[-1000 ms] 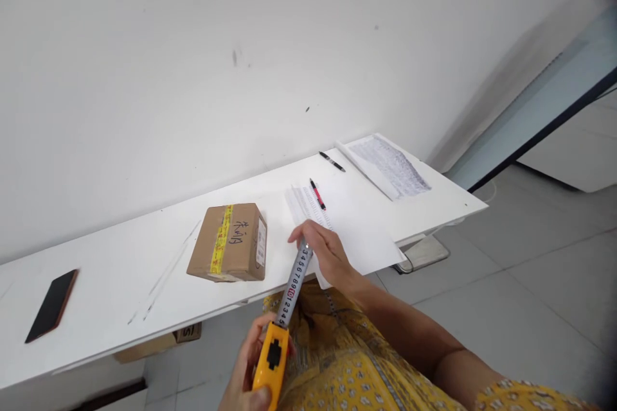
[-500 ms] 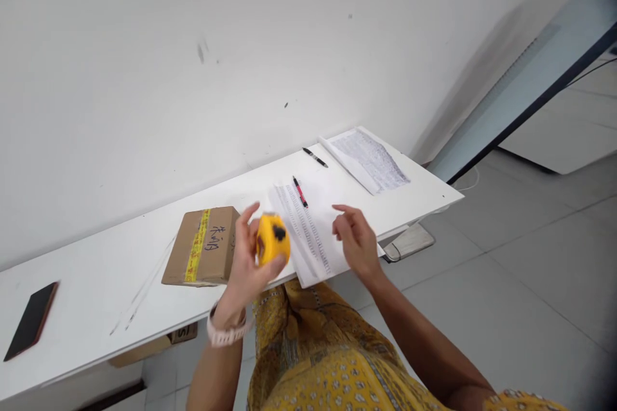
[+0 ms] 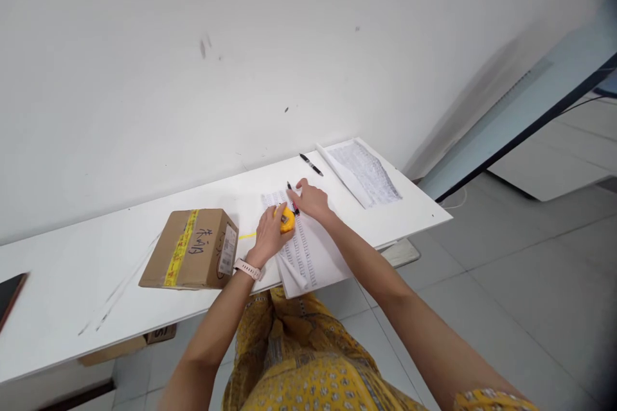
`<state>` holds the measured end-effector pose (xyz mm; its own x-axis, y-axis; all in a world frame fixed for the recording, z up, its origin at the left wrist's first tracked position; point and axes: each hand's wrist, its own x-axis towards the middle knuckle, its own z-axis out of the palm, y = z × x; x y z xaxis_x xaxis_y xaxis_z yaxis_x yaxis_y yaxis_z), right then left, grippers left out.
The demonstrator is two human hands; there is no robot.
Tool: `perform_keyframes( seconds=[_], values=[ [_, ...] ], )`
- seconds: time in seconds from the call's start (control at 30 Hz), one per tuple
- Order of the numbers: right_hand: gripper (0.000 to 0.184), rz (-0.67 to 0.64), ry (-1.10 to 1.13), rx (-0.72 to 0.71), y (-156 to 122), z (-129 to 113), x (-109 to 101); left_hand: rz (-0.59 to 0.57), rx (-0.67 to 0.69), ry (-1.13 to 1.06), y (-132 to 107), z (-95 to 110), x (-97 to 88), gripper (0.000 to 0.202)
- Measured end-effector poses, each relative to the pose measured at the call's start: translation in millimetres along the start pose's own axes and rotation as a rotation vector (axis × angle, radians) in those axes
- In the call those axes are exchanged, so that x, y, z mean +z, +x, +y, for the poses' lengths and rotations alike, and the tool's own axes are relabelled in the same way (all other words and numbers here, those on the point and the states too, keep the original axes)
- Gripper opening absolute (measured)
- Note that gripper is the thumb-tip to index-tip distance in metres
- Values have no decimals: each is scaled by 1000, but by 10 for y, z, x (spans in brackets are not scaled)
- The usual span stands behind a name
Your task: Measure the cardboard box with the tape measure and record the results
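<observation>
My left hand (image 3: 270,234) is wrapped round a yellow tape measure (image 3: 288,221), held low over the printed sheets. A short yellow strip of tape blade (image 3: 247,236) shows to the left of that hand, towards the cardboard box (image 3: 186,247). My right hand (image 3: 312,199) is over a red and black pen (image 3: 295,208) lying on the paper (image 3: 321,253). Its fingers are bent and apart around the pen's middle; I cannot tell whether they touch it. The box has yellow printed tape, handwriting and a label on its side.
A black pen (image 3: 311,164) and another printed sheet (image 3: 369,173) lie further back on the white table (image 3: 226,196). A dark flat object (image 3: 9,295) is at the left edge. The wall (image 3: 144,77) stands behind, and a glass-like panel (image 3: 511,103) leans at right.
My left hand has lowered the tape measure onto or close above the papers. My right hand has moved forward and left to the red and black pen. The view has shifted slightly.
</observation>
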<state>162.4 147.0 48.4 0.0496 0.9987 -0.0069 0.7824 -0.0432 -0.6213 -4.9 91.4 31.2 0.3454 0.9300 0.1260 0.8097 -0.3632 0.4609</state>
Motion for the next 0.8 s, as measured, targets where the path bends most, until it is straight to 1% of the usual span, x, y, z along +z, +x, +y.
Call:
perform_keyframes(
  seconds=[0.07, 0.13, 0.2, 0.23, 0.27, 0.37, 0.4, 0.43, 0.5, 0.57, 0.63, 0.7, 0.77, 0.8],
  values=[
    [38, -76, -12, -45, 152, -82, 136, -6, -2, -17, -40, -92, -21, 78],
    [37, -118, 41, -83, 256, -76, 204, -17, -2, -34, -63, -169, -20, 85],
    [35, -128, 104, -100, 320, 7, 178, -18, 6, -40, -77, -232, 2, 88],
    [35, -125, 191, -105, 341, 65, 135, -13, 14, -42, -82, -258, 18, 88],
    [36, -117, 338, -113, 356, 124, 79, -5, 21, -42, -85, -281, 35, 88],
    [36, -56, 961, -156, 374, 254, -80, 30, 37, -45, -84, -330, 82, 88],
    [36, -25, 1118, -165, 376, 268, -105, 41, 43, -47, -80, -341, 94, 88],
    [37, 14, 1198, -160, 377, 267, -108, 52, 49, -49, -74, -350, 104, 88],
    [35, 101, 1210, -105, 383, 239, -50, 66, 57, -52, -61, -362, 117, 88],
    [36, 139, 1132, -41, 398, 211, 68, 62, 54, -45, -50, -366, 119, 88],
    [43, 119, 1061, -20, 422, 217, 199, 45, 42, -26, -46, -362, 115, 87],
    [50, 90, 1023, -43, 454, 262, 306, 30, 32, -6, -48, -351, 111, 85],
    [52, 78, 999, -67, 487, 327, 374, 20, 27, 9, -54, -336, 112, 84],
    [50, 72, 985, -74, 501, 359, 393, 17, 26, 16, -56, -330, 115, 83]
  ],
)
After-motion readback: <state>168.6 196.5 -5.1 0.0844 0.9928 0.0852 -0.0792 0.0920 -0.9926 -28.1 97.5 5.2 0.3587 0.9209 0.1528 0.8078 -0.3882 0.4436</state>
